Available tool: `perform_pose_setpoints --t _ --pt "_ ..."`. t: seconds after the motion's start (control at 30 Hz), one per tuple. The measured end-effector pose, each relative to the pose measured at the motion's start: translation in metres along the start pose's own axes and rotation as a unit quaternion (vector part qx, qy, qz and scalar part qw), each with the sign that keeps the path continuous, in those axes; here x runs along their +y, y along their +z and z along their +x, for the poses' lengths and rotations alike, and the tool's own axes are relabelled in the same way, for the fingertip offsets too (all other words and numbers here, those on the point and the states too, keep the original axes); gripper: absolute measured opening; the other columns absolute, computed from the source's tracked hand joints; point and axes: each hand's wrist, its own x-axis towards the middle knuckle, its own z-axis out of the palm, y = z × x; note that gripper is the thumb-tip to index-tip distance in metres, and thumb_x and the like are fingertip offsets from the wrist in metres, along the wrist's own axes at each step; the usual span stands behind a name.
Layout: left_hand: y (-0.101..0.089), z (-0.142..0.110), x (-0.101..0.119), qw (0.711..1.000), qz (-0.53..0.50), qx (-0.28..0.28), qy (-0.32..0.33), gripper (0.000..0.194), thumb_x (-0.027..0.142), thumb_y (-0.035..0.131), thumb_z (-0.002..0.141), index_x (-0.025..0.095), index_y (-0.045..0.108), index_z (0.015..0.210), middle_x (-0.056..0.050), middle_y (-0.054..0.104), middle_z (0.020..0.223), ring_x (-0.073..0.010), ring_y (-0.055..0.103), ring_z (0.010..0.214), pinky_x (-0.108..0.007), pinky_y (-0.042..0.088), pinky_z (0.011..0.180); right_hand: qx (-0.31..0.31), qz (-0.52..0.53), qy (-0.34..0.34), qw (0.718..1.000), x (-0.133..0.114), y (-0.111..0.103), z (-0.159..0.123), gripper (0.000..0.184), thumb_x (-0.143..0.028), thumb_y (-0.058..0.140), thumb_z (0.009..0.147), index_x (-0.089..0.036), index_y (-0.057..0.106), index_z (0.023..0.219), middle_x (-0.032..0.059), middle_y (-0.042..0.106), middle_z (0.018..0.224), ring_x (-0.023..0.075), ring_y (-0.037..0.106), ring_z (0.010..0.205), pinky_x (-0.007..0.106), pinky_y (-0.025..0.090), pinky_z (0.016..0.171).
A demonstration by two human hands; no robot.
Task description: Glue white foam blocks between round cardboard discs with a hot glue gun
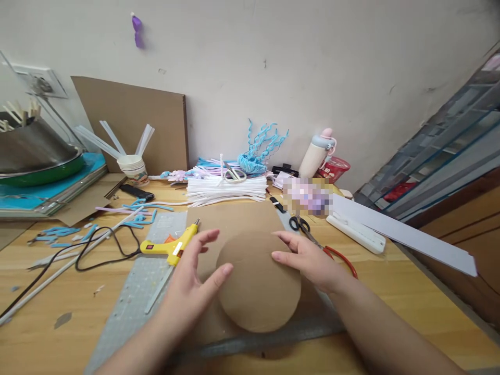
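Through the head camera I have both bare hands over the work, one on each side of a round cardboard disc [258,297]. The disc sits in the middle, above a larger cardboard sheet [234,216], which lies on a grey cutting mat [127,286] on the wooden table [39,338].

My left hand [195,271] is spread, thumb well away from the fingers, its thumb tip over the disc's left edge (whether it touches, I can't say from here). My right hand [308,260] is at the disc's upper right edge, thumb over the top face and fingers near the rim; I cannot tell whether it pinches the disc or only rests there.

Just beside my left hand I see a yellow glue gun [154,248], nozzle pointing away from me. Past my right hand are black-handled scissors [300,225] and a red handle [344,259], partly hidden behind that hand. Beyond the sheet I find a bundle of white fuzzy sticks [226,191], a curly blue piece [253,164] behind it, and a pale bottle [311,156] by the wall.
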Motion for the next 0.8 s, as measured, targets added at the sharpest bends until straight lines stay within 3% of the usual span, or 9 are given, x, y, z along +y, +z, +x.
perform_pose_setpoints --t 0.1,0.17,0.27,0.37,0.47,0.57,0.7,0.8 --pt "-0.026 0.01 -0.001 0.99 0.12 0.067 -0.008 0.053 0.055 0.056 0.084 0.025 0.049 0.128 -0.01 0.054 0.134 -0.0299 0.05 0.123 -0.047 0.04 0.104 0.025 -0.053 0.029 0.998 0.018 -0.004 0.011 0.055 -0.047 0.066 0.079 -0.018 0.056 0.125 0.0129 0.069 0.118 0.0268 0.069 0.1 0.042 0.056 0.084" --pt "-0.057 0.024 -0.006 0.972 0.234 0.039 -0.002 0.055 0.057 0.055 0.083 0.024 0.051 0.127 -0.011 0.055 0.133 -0.0321 0.049 0.124 -0.049 0.038 0.107 0.04 -0.126 0.018 0.991 0.028 -0.007 0.017 0.053 -0.048 0.061 0.081 -0.016 0.058 0.123 0.0136 0.069 0.115 0.0276 0.068 0.1 0.044 0.055 0.085" --pt "-0.109 0.06 -0.02 0.897 0.44 0.021 -0.04 0.055 0.046 0.055 0.085 0.014 0.053 0.13 -0.017 0.057 0.13 -0.0358 0.048 0.126 -0.05 0.035 0.109 0.11 -0.216 -0.016 0.97 0.036 -0.009 0.02 0.05 -0.044 0.063 0.08 -0.015 0.06 0.12 0.0164 0.065 0.121 0.0329 0.06 0.113 0.053 0.045 0.098" --pt "-0.143 0.108 -0.038 0.873 0.477 0.052 -0.089 0.051 0.036 0.046 0.092 0.006 0.051 0.132 -0.023 0.055 0.128 -0.0425 0.047 0.125 -0.061 0.035 0.103 0.184 -0.288 -0.078 0.937 0.037 -0.009 0.018 0.044 -0.039 0.063 0.081 -0.018 0.06 0.119 0.0151 0.058 0.128 0.0327 0.052 0.119 0.053 0.036 0.105" --pt "-0.153 0.151 -0.056 0.859 0.493 0.067 -0.123 0.05 0.043 0.048 0.094 0.013 0.05 0.133 -0.018 0.052 0.133 -0.0366 0.049 0.124 -0.061 0.039 0.101 0.202 -0.333 -0.15 0.909 0.037 -0.007 0.015 0.027 -0.037 0.055 0.088 -0.022 0.063 0.108 0.01 0.062 0.115 0.0245 0.059 0.1 0.042 0.047 0.089" --pt "-0.151 0.177 -0.073 0.846 0.505 0.077 -0.153 0.046 0.043 0.058 0.091 0.018 0.051 0.13 -0.011 0.052 0.134 -0.0276 0.053 0.12 -0.053 0.045 0.1 0.198 -0.338 -0.191 0.9 0.038 -0.006 0.014 0.02 -0.033 0.052 0.09 -0.022 0.064 0.1 0.0078 0.064 0.107 0.0206 0.06 0.091 0.036 0.049 0.081" --pt "-0.152 0.191 -0.085 0.837 0.503 0.066 -0.204 0.04 0.041 0.059 0.091 0.016 0.056 0.122 -0.01 0.057 0.126 -0.0248 0.058 0.112 -0.049 0.05 0.095 0.2 -0.335 -0.228 0.892 0.04 -0.007 0.015 0.016 -0.029 0.052 0.091 -0.022 0.064 0.097 0.0063 0.065 0.102 0.018 0.062 0.087 0.034 0.05 0.08" --pt "-0.157 0.193 -0.08 0.826 0.494 0.092 -0.254 0.042 0.041 0.058 0.091 0.017 0.054 0.125 -0.01 0.056 0.128 -0.0249 0.057 0.113 -0.049 0.049 0.096 0.205 -0.334 -0.234 0.89 0.039 -0.01 0.015 0.014 -0.028 0.052 0.09 -0.022 0.065 0.095 0.0053 0.067 0.099 0.0177 0.063 0.086 0.033 0.049 0.082"
